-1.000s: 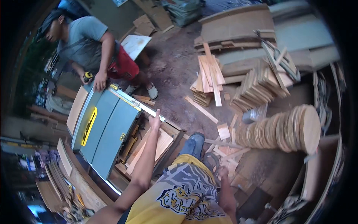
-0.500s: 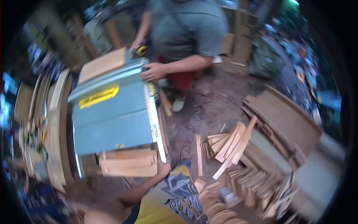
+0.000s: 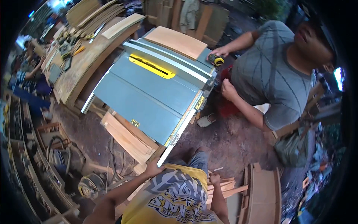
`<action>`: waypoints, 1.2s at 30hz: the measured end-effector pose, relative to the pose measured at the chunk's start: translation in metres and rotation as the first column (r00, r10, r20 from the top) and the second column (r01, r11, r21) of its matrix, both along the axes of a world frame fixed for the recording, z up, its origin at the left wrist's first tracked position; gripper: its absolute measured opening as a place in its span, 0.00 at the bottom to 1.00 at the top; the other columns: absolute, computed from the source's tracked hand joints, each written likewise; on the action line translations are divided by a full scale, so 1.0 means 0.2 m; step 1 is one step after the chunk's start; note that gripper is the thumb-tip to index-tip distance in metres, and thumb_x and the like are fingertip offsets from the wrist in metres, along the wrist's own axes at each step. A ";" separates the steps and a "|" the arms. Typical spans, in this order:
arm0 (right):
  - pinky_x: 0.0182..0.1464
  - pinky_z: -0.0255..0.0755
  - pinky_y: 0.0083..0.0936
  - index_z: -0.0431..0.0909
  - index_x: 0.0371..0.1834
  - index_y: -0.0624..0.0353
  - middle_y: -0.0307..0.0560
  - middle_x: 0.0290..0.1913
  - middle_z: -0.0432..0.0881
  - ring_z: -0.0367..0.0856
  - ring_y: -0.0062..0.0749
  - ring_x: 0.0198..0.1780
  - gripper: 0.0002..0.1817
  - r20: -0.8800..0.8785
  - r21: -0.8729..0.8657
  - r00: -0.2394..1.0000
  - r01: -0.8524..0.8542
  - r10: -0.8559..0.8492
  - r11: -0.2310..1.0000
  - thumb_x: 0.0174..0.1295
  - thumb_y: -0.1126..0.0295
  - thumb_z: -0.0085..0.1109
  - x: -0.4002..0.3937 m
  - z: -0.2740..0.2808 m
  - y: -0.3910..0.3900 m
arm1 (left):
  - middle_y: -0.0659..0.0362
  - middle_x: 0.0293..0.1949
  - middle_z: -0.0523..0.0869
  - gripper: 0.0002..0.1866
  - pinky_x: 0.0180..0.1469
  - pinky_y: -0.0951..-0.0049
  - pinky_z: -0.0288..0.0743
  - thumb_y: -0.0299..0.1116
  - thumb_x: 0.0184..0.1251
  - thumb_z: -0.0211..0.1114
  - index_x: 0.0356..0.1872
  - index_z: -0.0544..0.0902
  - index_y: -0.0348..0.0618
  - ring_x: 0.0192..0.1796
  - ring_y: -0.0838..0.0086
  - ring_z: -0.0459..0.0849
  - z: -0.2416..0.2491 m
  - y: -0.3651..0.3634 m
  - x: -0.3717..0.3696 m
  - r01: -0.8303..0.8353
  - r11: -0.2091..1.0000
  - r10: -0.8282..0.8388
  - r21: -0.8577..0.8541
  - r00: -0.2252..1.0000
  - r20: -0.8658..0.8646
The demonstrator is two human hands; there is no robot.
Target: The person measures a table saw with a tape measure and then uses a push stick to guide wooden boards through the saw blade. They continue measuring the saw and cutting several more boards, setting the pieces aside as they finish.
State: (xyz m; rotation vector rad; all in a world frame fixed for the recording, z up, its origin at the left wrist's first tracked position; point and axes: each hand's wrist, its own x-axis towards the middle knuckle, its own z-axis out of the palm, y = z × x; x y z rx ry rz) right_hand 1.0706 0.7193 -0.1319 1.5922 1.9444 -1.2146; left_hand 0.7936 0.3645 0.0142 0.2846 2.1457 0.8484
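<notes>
My left hand (image 3: 154,168) is closed at the near end of the white metal rail (image 3: 172,143) along the edge of a table saw (image 3: 149,100); its fingers are partly hidden. By my right side, my right hand (image 3: 214,179) is curled above stacked wood strips (image 3: 227,186), and I cannot make out anything in it. The saw has a grey top, a yellow blade insert (image 3: 152,66) and a metal fence (image 3: 167,61). A flat wooden board (image 3: 176,42) lies beyond the fence. Below the saw's near edge rest several light boards (image 3: 128,136).
A co-worker (image 3: 261,71) stands across the saw, one hand by a yellow-and-black tape measure (image 3: 215,59). A workbench (image 3: 80,74) with tools and boards is at the upper left. A vacuum-like machine (image 3: 91,184) sits on the floor. A brown panel (image 3: 264,194) stands at right.
My view has swung, so the saw appears rotated and the workbench shows more fully. The co-worker's nearer hand has come off the saw's fence end. My left hand stays at the rail's end.
</notes>
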 end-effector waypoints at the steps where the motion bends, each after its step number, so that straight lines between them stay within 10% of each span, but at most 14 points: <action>1: 0.26 0.77 0.31 0.86 0.34 0.64 0.51 0.27 0.86 0.83 0.30 0.22 0.14 0.012 0.019 0.996 -0.088 0.088 0.996 0.62 0.62 0.61 -0.11 -0.16 0.09 | 0.36 0.50 0.85 0.32 0.57 0.56 0.77 0.47 0.57 0.69 0.59 0.78 0.37 0.54 0.46 0.85 0.03 0.01 0.00 -0.018 0.999 0.017 -0.045 0.999 -0.028; 5: 0.45 0.80 0.31 0.88 0.42 0.59 0.53 0.35 0.89 0.88 0.34 0.39 0.15 -0.095 0.105 0.900 -0.416 0.426 0.903 0.59 0.63 0.59 -0.63 -0.30 0.24 | 0.39 0.45 0.88 0.30 0.55 0.59 0.79 0.48 0.54 0.73 0.53 0.84 0.37 0.51 0.49 0.87 0.20 0.05 -0.04 -0.037 0.994 0.041 -0.101 0.998 0.042; 8: 0.51 0.80 0.34 0.90 0.43 0.51 0.48 0.42 0.90 0.89 0.44 0.45 0.13 -0.115 0.132 0.803 -0.571 0.585 0.810 0.58 0.64 0.61 -1.13 0.10 0.22 | 0.43 0.48 0.88 0.30 0.54 0.60 0.79 0.46 0.53 0.76 0.55 0.83 0.39 0.52 0.52 0.86 0.43 0.10 -0.08 -0.088 0.988 0.035 -0.125 0.927 -0.374; 11: 0.50 0.80 0.34 0.89 0.45 0.49 0.48 0.40 0.90 0.89 0.41 0.43 0.13 -0.299 0.050 0.741 -0.617 0.601 0.785 0.60 0.65 0.59 -1.36 0.15 0.37 | 0.46 0.51 0.84 0.27 0.56 0.57 0.76 0.40 0.56 0.75 0.56 0.82 0.41 0.55 0.53 0.81 0.27 0.17 -0.02 -0.695 0.698 0.659 0.171 0.530 -0.534; 14: 0.51 0.80 0.37 0.89 0.47 0.50 0.53 0.41 0.89 0.89 0.43 0.45 0.14 -0.335 -0.252 0.885 -0.414 0.322 0.875 0.61 0.63 0.59 -1.47 0.10 0.60 | 0.47 0.51 0.80 0.23 0.59 0.55 0.73 0.35 0.59 0.73 0.55 0.80 0.42 0.56 0.51 0.76 0.30 0.37 -0.12 -0.778 0.609 0.639 0.156 0.364 -0.678; 17: 0.50 0.80 0.34 0.87 0.43 0.59 0.55 0.38 0.89 0.89 0.44 0.45 0.15 -0.154 0.136 0.805 -0.557 0.573 0.819 0.57 0.63 0.60 -1.42 -0.12 0.90 | 0.46 0.49 0.80 0.10 0.61 0.55 0.70 0.28 0.62 0.67 0.44 0.82 0.38 0.55 0.51 0.77 0.31 0.59 -0.25 -0.678 0.721 0.477 0.143 0.336 -0.812; 22: 0.57 0.78 0.41 0.89 0.39 0.57 0.59 0.43 0.88 0.86 0.52 0.53 0.18 0.199 0.125 0.700 -0.712 0.685 0.691 0.55 0.56 0.59 -1.25 -0.20 1.36 | 0.46 0.49 0.81 0.04 0.62 0.55 0.70 0.24 0.64 0.62 0.38 0.82 0.37 0.56 0.51 0.76 0.20 0.85 -0.49 -0.604 0.747 0.537 0.278 0.302 -0.787; 31: 0.52 0.81 0.38 0.89 0.38 0.62 0.59 0.39 0.89 0.89 0.47 0.46 0.18 0.199 0.197 0.934 -0.335 0.297 0.921 0.53 0.62 0.59 -1.03 -0.27 1.52 | 0.51 0.44 0.78 0.04 0.56 0.51 0.66 0.29 0.63 0.60 0.36 0.78 0.42 0.52 0.52 0.75 0.13 1.00 -0.61 -0.710 0.690 0.363 0.141 0.172 -0.916; 36: 0.53 0.80 0.37 0.89 0.39 0.58 0.60 0.45 0.88 0.88 0.48 0.50 0.22 -0.007 0.097 0.896 -0.440 0.443 0.893 0.46 0.53 0.71 -0.94 -0.54 1.20 | 0.50 0.43 0.78 0.05 0.55 0.53 0.65 0.32 0.61 0.61 0.36 0.78 0.43 0.51 0.53 0.75 0.16 1.00 -0.60 -0.701 0.699 0.387 0.144 0.201 -0.900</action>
